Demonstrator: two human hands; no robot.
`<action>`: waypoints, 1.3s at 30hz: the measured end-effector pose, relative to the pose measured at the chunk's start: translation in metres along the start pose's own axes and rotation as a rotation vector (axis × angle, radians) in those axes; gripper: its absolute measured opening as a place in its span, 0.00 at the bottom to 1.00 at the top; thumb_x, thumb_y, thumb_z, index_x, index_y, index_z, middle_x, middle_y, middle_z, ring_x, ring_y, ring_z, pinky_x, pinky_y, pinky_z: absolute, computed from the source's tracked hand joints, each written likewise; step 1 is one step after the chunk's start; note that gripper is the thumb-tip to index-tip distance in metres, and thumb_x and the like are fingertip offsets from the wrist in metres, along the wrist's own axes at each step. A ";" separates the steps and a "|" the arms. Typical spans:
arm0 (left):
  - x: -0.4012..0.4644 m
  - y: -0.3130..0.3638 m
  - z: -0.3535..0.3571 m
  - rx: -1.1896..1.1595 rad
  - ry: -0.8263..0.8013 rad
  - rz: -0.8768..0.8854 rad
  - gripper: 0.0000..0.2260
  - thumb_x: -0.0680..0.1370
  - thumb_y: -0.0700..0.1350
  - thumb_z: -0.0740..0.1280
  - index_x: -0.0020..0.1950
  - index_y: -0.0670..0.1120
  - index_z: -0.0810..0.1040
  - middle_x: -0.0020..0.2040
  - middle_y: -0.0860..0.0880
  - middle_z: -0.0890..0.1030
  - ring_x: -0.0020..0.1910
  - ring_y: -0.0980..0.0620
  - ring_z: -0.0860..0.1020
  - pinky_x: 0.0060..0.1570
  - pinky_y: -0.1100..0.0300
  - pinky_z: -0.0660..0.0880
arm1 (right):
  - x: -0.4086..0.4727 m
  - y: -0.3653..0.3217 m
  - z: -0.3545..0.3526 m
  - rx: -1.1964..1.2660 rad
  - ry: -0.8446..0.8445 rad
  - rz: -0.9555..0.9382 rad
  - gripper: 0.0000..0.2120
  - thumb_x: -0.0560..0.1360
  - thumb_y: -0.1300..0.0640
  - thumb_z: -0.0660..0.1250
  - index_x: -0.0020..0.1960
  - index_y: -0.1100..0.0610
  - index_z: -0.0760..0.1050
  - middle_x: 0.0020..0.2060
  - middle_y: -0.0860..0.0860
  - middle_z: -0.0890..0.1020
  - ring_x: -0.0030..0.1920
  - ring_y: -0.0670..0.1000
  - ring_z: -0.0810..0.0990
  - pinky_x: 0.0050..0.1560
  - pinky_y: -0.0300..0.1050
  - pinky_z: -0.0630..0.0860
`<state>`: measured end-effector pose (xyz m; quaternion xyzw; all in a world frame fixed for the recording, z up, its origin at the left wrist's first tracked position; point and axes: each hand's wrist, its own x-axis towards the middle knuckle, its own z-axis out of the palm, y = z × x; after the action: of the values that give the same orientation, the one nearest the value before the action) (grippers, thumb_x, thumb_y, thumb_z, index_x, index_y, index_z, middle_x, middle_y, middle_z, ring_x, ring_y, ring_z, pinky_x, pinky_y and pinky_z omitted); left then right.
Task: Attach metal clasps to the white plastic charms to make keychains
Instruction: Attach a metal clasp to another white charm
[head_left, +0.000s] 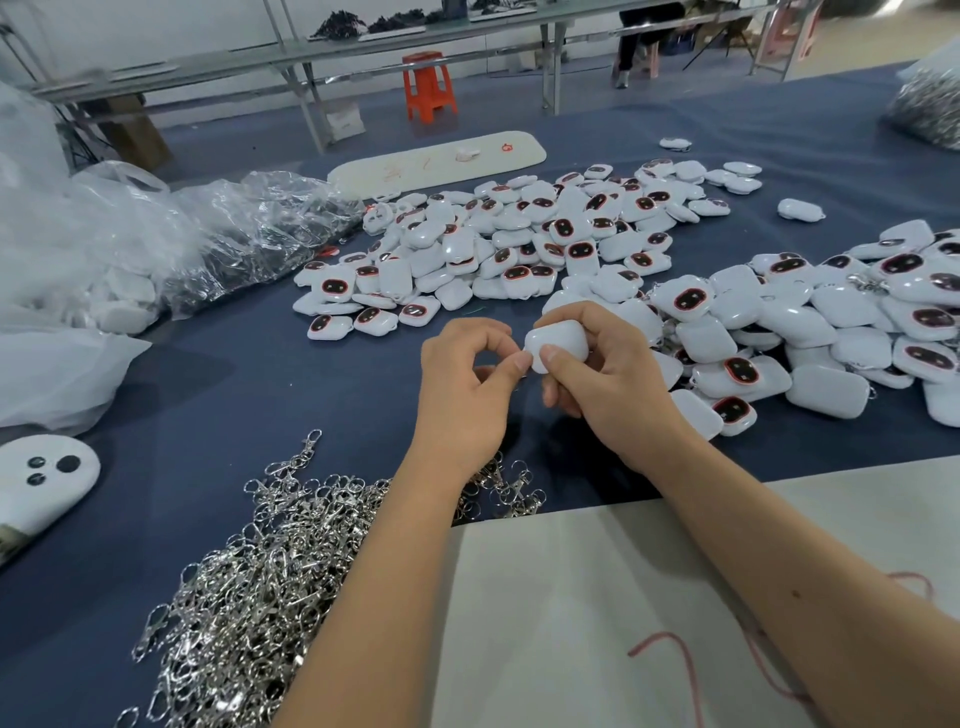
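Hundreds of loose metal clasps lie lower left. At centre, my left hand pinches something small, probably a clasp, against the white charm gripped by my right hand. Unclasped charms fill the upper middle; a finished pile sits right. I judge much remains.

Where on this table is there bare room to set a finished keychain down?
Bare blue cloth lies open left of the left hand, between the plastic bags, the far charm pile and the clasp heap. The right side is crowded: charms pack in beside the right hand.
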<state>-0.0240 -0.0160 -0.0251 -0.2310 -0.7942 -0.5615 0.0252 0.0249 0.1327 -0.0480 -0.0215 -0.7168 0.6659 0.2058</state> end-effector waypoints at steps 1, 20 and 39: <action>0.000 0.000 0.000 -0.033 0.001 0.003 0.09 0.78 0.39 0.73 0.41 0.51 0.80 0.57 0.54 0.79 0.62 0.52 0.76 0.53 0.65 0.76 | 0.000 -0.001 0.000 0.041 -0.002 0.026 0.09 0.77 0.58 0.66 0.56 0.56 0.78 0.31 0.50 0.80 0.29 0.49 0.78 0.29 0.38 0.73; -0.001 -0.003 0.000 0.077 0.056 -0.115 0.07 0.77 0.45 0.75 0.40 0.54 0.82 0.50 0.56 0.83 0.52 0.61 0.78 0.44 0.76 0.69 | -0.004 -0.008 0.002 -0.163 0.006 -0.089 0.08 0.79 0.65 0.69 0.52 0.52 0.79 0.32 0.42 0.80 0.30 0.45 0.78 0.35 0.37 0.76; -0.004 0.000 0.010 0.504 0.057 0.067 0.04 0.82 0.42 0.67 0.47 0.47 0.78 0.50 0.51 0.77 0.55 0.49 0.69 0.51 0.62 0.64 | -0.003 -0.002 0.005 -0.357 0.126 -0.154 0.07 0.76 0.62 0.71 0.51 0.51 0.81 0.31 0.38 0.81 0.30 0.46 0.81 0.37 0.37 0.75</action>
<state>-0.0186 -0.0085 -0.0298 -0.2277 -0.9000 -0.3509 0.1228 0.0264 0.1272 -0.0473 -0.0445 -0.8086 0.5081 0.2933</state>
